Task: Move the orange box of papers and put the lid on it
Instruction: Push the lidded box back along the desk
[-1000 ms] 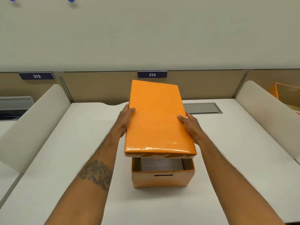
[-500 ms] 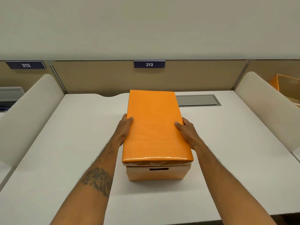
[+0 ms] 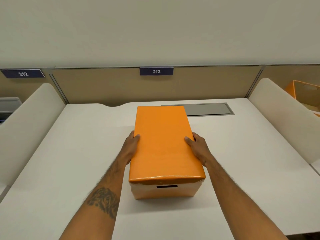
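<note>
The orange box [image 3: 166,192] stands in the middle of the white desk [image 3: 69,161], its front face with a dark handle slot towards me. The glossy orange lid [image 3: 162,146] lies flat on top and covers it, so the papers inside are hidden. My left hand [image 3: 130,146] holds the lid's left edge, thumb on top and fingers down the side. On the opposite edge my right hand [image 3: 197,148] holds the lid the same way.
White curved dividers stand at the left [image 3: 29,125] and right [image 3: 284,116] of the desk. A grey cable hatch [image 3: 207,109] lies behind the box. Another orange box [image 3: 304,92] sits in the booth to the right. Number plates 212 and 213 hang on the back panel.
The lid has come down from a tilted position above the open box and now sits flat on it, hiding the papers. Both hands followed it down, still on its side edges.
</note>
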`<move>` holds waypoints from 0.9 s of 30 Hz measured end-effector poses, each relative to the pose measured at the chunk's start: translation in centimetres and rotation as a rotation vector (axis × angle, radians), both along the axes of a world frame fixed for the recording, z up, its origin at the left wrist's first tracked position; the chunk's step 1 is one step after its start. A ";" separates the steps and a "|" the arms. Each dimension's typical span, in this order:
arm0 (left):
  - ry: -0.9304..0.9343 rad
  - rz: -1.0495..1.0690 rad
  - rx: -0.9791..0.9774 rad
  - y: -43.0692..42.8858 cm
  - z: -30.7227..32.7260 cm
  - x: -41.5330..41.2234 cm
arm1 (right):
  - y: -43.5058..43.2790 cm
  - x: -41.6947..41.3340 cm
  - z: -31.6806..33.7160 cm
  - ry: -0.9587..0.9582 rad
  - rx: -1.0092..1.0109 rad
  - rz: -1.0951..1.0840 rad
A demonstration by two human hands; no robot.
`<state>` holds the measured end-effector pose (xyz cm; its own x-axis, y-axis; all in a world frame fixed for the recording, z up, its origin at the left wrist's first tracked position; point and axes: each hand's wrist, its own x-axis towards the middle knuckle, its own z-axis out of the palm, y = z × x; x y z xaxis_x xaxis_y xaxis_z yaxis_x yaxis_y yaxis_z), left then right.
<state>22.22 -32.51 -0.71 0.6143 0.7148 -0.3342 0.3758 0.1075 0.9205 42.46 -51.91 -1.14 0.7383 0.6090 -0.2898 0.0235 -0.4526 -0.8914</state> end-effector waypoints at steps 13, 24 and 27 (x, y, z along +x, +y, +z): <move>-0.037 0.012 -0.001 -0.7 -0.2 -0.1 | -0.2 -0.1 -1.6 -0.015 0.003 0.023; -0.077 0.064 -0.021 -1.1 -1.2 -0.3 | -0.3 0.4 -3.8 0.053 0.066 0.007; -0.064 0.077 -0.004 -1.1 -1.2 -0.2 | -0.3 0.7 -4.2 0.064 0.077 -0.003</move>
